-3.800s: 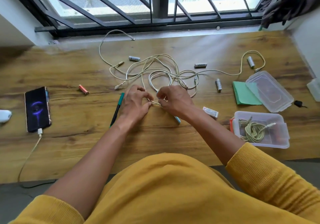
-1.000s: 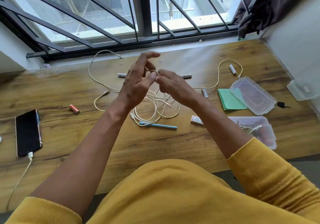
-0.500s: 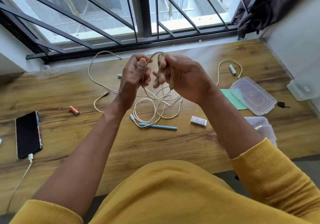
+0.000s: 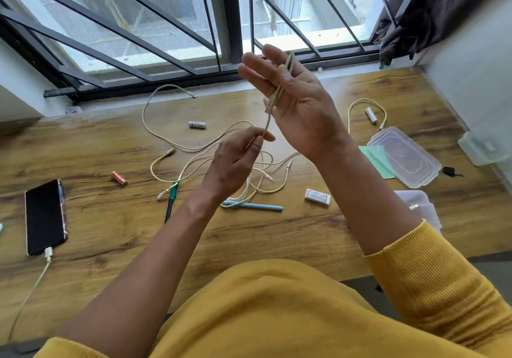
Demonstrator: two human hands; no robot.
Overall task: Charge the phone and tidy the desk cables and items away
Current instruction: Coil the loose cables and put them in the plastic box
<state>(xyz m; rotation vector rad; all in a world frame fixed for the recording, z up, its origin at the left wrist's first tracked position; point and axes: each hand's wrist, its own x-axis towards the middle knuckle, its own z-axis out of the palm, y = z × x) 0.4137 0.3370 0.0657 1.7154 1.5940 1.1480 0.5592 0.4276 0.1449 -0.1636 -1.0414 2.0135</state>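
My right hand (image 4: 296, 102) is raised above the desk, palm towards me, with a beige cable (image 4: 277, 95) looped over its fingers. Below it, my left hand (image 4: 238, 161) pinches the same cable's hanging strand between thumb and fingers. More beige cables (image 4: 194, 147) lie tangled on the wooden desk (image 4: 110, 219) under my hands. The black phone (image 4: 44, 216) lies face up at the left with a charging cable (image 4: 48, 253) plugged into its near end.
Several batteries lie around, among them a red battery (image 4: 119, 178) and a white battery (image 4: 197, 125). A blue pen (image 4: 255, 206), a green pen (image 4: 172, 197) and an eraser (image 4: 317, 197) sit nearby. At right are a clear lid (image 4: 404, 158), a green pad (image 4: 379, 161) and an open box (image 4: 421, 205).
My hands lifted a cable off the desk. My right hand has opened and risen with the cable looped on it, while my left has dropped lower along the strand. The phone screen has gone dark.
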